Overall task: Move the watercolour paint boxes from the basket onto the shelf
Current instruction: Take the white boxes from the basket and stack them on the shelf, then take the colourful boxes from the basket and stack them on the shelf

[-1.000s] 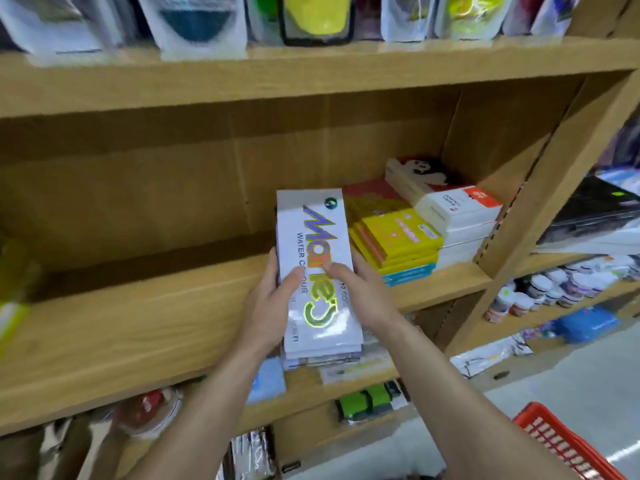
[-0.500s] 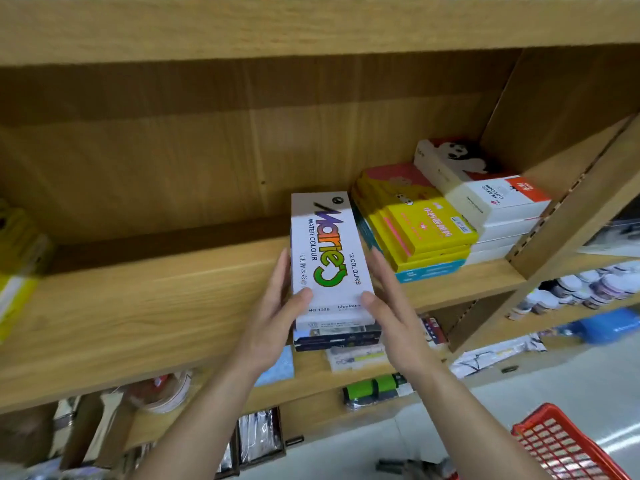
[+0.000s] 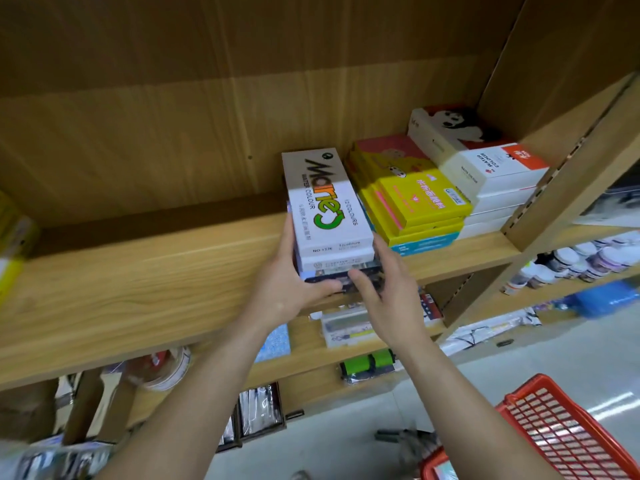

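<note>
Your left hand (image 3: 287,289) grips the near end of a stack of watercolour boxes (image 3: 329,216) lying on the wooden shelf (image 3: 138,289) beside yellow boxes (image 3: 412,199), while your right hand (image 3: 388,292), fingers spread, touches its front edge.

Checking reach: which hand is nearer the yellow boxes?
Right. The right hand is at the paint stack's near right corner, just below the yellow boxes; the left hand holds the stack's far side.
</note>
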